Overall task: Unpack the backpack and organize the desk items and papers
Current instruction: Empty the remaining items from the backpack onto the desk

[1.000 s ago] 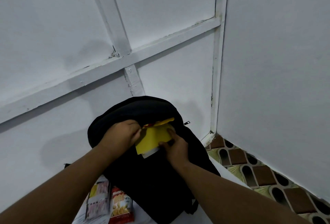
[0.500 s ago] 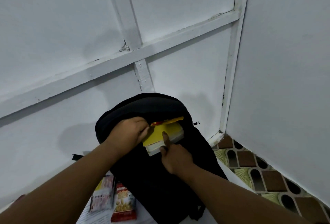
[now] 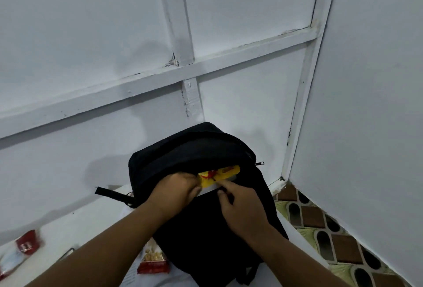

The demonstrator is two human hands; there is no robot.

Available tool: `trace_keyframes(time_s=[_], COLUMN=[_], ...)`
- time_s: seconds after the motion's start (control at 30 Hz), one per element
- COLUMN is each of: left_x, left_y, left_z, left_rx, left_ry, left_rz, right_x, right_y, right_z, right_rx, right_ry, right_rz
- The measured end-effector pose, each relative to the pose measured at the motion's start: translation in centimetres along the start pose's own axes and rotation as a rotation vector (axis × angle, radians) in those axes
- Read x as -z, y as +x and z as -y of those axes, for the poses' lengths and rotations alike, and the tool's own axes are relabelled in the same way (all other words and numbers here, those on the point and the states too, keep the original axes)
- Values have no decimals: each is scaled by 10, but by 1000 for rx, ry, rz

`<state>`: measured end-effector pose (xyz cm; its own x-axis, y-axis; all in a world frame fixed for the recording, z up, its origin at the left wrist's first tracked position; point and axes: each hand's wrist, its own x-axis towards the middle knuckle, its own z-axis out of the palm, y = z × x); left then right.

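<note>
The backpack (image 3: 196, 172) stood upright on the desk (image 3: 295, 238), propped against the wall so its mouth faced up. The left hand (image 3: 176, 189) pinched the yellow book (image 3: 219, 173) at the opening's 9 o'clock end; the right hand (image 3: 240, 204), at 5 o'clock, pinched its pale lower edge, seemingly to steady it.

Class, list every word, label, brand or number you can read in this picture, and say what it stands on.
None can be read.
yellow book: red print, blurred.
red snack packet: printing too small.
red-and-white packet: white mark, blurred.
black backpack: no label visible.
</note>
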<state>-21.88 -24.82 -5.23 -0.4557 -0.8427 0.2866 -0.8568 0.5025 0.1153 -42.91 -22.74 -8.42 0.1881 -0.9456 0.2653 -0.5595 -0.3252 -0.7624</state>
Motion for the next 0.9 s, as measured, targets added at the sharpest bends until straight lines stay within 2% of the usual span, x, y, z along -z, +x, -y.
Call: trace_keyframes(time_s=[0.13, 0.23, 0.3, 0.4, 0.6, 0.77, 0.9], left_x=[1, 13, 23, 36, 44, 45, 60], left_y=[-33, -61, -79, -110, -203, -289, -345], left_z=[-27, -40, -46, -51, -57, -51, -30], left_rx=[-36, -15, 61, 197, 589, 893, 969], left_ry=[-231, -304, -294, -247, -256, -270, -229], left_rz=[-46, -203, -335, -495, -666, -722, -729], right_x=[17, 22, 20, 5, -41, -94, -138], right_y=[-12, -17, -22, -32, -62, -88, -100], right_z=[12, 27, 39, 57, 93, 127, 157], right_rx=[87, 129, 149, 188, 241, 253, 316], right_ry=[70, 147, 180, 199, 210, 295, 234], right_rz=[-98, -130, -108, -20, 243, 436, 505])
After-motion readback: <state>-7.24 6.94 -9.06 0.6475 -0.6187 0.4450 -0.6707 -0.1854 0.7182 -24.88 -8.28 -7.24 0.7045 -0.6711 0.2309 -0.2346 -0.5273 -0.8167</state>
